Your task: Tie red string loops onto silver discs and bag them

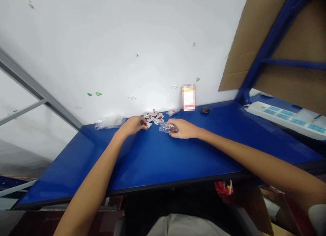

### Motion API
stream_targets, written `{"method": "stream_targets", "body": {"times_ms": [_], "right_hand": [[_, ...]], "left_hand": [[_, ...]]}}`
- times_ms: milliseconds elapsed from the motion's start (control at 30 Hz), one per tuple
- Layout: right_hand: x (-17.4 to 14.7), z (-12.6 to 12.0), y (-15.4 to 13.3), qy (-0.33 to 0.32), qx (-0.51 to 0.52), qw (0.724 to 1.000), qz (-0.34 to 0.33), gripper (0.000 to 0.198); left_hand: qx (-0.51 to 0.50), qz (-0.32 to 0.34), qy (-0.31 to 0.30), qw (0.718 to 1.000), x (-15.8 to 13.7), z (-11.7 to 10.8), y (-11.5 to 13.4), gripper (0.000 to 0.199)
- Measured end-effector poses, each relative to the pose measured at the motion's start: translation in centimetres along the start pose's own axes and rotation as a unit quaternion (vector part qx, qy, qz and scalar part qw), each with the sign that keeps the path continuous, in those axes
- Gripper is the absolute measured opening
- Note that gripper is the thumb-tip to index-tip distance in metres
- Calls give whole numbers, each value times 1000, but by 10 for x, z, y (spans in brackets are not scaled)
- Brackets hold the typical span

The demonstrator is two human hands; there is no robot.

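My left hand point(133, 125) is at the left side of a small pile of silvery round discs with red cords point(154, 115). Its fingers are closed on the nearest disc point(147, 126), at the red cord. A little to the right, my right hand point(184, 128) grips a small clear plastic bag point(164, 127). Something dark with a bit of red shows in the bag beside the fingers; its kind is unclear. Behind the right hand lies another clear bag point(173, 112) with a pale and red item in it.
A stack of clear plastic bags point(110, 121) lies left on the blue table point(142, 161). At the back, a blurred-out upright panel point(188, 97) leans on the wall, with a small black object point(205, 110) beside it. A white power strip point(287, 119) sits far right.
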State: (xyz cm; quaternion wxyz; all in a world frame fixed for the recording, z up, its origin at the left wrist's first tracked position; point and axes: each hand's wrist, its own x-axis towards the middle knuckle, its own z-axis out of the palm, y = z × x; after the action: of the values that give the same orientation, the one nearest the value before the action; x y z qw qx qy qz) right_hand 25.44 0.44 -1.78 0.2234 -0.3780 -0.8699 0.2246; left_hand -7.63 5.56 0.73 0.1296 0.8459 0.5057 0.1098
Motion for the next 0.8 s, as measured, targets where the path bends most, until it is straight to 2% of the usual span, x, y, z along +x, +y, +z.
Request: {"method": "stream_targets", "body": {"times_ms": [133,267,367,433,567,800], "right_hand": [[0,0,-2,0,-8,1000,2,34],[-1,1,-2,9,-10,1000,-3,36],[-1,1,-1,9,-13,1000,-4,38],[-1,2,-1,9,-19,1000,-8,37],[-1,2,0,17,-21,1000,-10,37],[-2,2,-1,64,-11,998,-7,35]], "left_hand": [[5,-11,7,1000,-1,-1,2,20],[-26,-7,33,999,-3,-3,6,36],[-96,-33,-10,995,-5,-5,10,28],[-175,-48,-38,983,-7,-7,15,26],[-310,-35,-39,949,-12,-10,33,30],[-434,10,-86,897,-16,3,74,31]]}}
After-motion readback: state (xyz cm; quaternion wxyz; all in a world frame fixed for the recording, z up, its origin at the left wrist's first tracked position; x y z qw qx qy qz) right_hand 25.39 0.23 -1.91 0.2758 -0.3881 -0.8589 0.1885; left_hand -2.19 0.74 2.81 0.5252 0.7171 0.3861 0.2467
